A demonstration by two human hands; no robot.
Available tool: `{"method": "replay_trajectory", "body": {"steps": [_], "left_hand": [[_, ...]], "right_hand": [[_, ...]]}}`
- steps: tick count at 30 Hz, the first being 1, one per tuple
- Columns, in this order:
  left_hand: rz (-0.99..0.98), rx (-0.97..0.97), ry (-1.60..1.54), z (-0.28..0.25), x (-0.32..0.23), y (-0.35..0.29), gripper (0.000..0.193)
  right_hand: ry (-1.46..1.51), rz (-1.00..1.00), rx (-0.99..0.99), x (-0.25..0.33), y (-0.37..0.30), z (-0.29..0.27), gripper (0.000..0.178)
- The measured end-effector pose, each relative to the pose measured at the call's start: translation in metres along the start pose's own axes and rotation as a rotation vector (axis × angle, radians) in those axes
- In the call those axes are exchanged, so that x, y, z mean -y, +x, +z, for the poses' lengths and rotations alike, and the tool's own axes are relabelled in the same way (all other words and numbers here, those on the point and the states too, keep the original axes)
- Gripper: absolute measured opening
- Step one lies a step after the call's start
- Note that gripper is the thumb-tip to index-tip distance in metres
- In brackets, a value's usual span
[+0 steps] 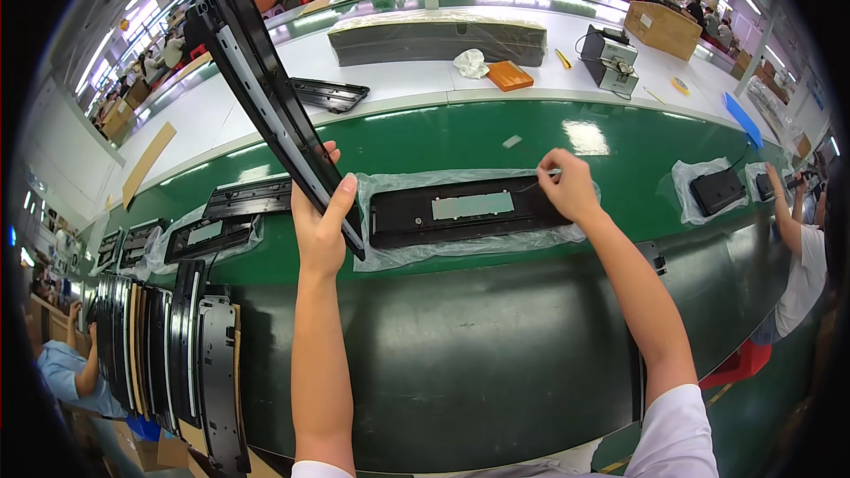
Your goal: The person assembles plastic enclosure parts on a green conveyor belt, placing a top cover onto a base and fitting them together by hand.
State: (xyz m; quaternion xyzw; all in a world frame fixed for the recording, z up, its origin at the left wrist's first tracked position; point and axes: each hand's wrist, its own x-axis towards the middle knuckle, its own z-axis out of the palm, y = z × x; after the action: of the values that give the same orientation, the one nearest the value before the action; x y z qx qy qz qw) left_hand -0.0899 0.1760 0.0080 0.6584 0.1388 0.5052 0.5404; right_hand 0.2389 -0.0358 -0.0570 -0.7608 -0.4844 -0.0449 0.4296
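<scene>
My left hand point(320, 217) grips the lower end of a long black plastic panel point(266, 93); the panel tilts up to the left, with a pale strip down its length. In front of me a long black housing point(403, 217) lies flat on a translucent plastic bag point(381, 257). A pale green circuit board point(474, 204) sits in its middle. At the housing's right end my right hand point(568, 184) is closed, thumb and fingers pinched on what looks like a thin dark cable point(529, 186). Its far end is hidden by the fingers.
Several black panels point(217, 381) stand in a row at the lower left. More housings point(208, 235) lie along the green belt point(398, 137) to the left. A black unit point(717, 190) on plastic lies right, near another person's hand point(776, 184). An orange box point(510, 75) stands beyond.
</scene>
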Motion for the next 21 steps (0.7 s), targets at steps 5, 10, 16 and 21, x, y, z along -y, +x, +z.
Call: {"method": "replay_trajectory", "body": {"steps": [5, 10, 16, 21], "left_hand": [[0.030, 0.048, 0.098, 0.009, 0.001, -0.006, 0.062], [0.149, 0.145, 0.292, 0.019, -0.001, -0.012, 0.070], [0.264, 0.407, 0.854, 0.075, -0.024, 0.017, 0.088], [0.299, 0.567, 1.096, 0.089, -0.025, 0.036, 0.089]], "right_hand": [[0.073, 0.143, -0.160, -0.010, 0.027, -0.029, 0.010], [0.632, 0.144, -0.012, -0.017, 0.036, -0.027, 0.015], [0.587, 0.192, 0.077, -0.003, 0.030, -0.025, 0.025], [0.416, 0.179, 0.092, -0.002, 0.029, -0.027, 0.005]]}}
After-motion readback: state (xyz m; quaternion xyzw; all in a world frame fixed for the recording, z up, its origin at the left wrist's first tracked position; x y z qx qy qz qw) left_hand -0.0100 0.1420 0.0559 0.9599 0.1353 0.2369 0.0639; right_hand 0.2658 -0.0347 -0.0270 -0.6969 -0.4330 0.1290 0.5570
